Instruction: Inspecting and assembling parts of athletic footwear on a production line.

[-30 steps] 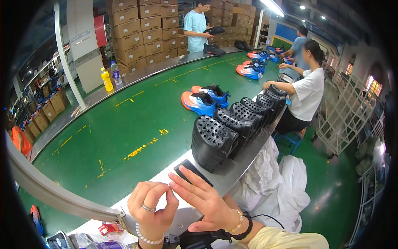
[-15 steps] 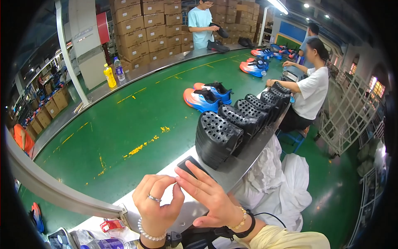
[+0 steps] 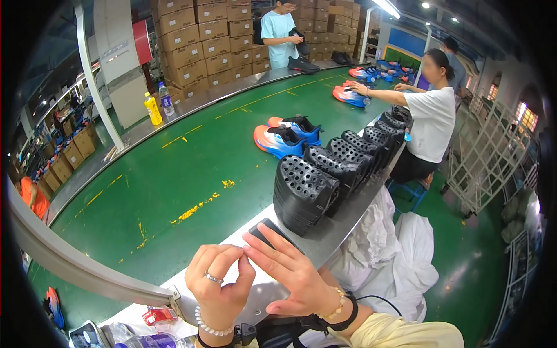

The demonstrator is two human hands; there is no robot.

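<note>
Green conveyor belt [image 3: 174,174] — stacked cartons [image 3: 203,40] behind

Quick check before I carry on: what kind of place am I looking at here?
Most likely a shoe factory's assembly line. A long green conveyor belt carries orange and blue sneakers, a row of black perforated trays lines its edge, stacked cardboard boxes fill the back, and a seated worker reaches onto the belt.

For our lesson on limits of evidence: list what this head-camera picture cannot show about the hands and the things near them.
- Anything pinched between left hand and right hand: too small, fingers cover it.
- Dark flat phone-like object: near end hidden behind right-hand fingers.
- Red-and-white packet: blurred, partly behind the metal rail.
</note>
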